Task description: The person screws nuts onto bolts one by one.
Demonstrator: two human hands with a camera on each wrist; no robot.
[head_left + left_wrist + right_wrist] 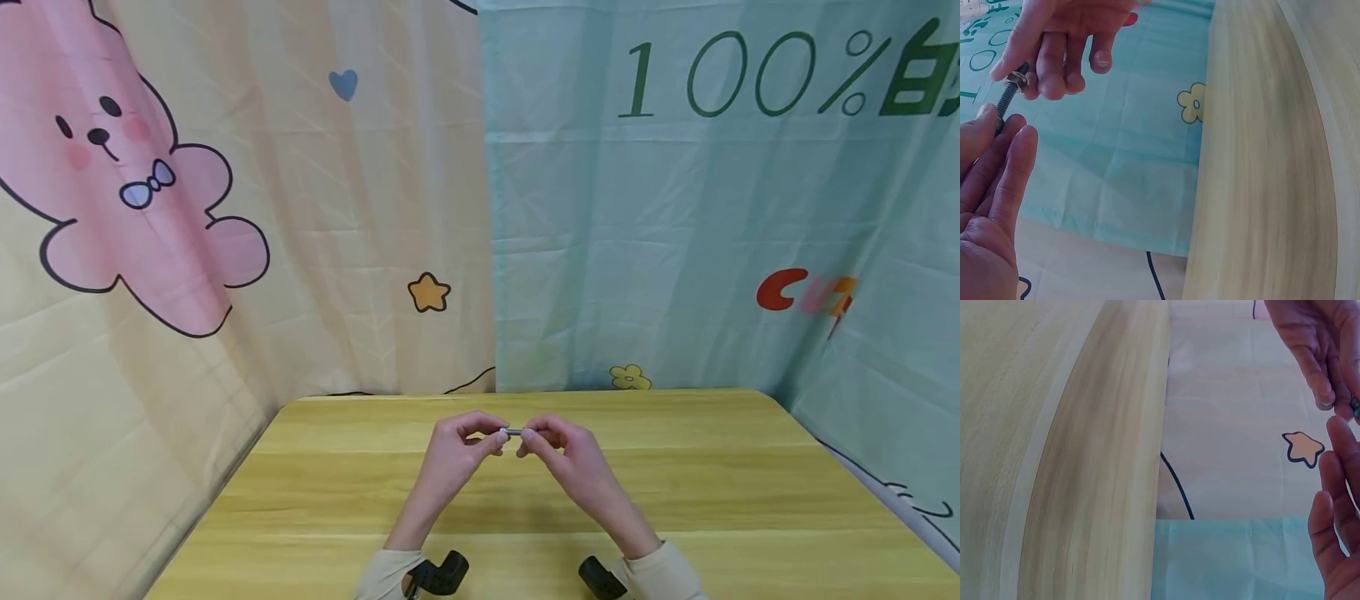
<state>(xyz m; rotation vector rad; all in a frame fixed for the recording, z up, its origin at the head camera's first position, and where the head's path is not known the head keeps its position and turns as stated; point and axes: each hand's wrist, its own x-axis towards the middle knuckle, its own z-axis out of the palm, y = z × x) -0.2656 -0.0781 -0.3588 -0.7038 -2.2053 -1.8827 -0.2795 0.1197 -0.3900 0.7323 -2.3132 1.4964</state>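
Observation:
Both hands meet over the table around a small metal bolt (513, 432) with a threaded shank, held level between them in the head view. My left hand (450, 454) pinches one end of the bolt (1005, 99) between thumb and fingers. At the other end, the thumb and forefinger of my right hand (573, 462) pinch a shiny nut (1016, 79) on the shank. The tip of the shank shows dark beyond the nut. In the right wrist view only a dark bit of metal (1355, 407) shows by the left fingertips; the frame edge cuts off the rest.
A wood-grain table (337, 500) lies beneath the hands. Behind it hang a cream curtain (375, 208) and a teal curtain (600, 225) with printed figures. Black wrist camera mounts (442, 573) sit near both sleeves.

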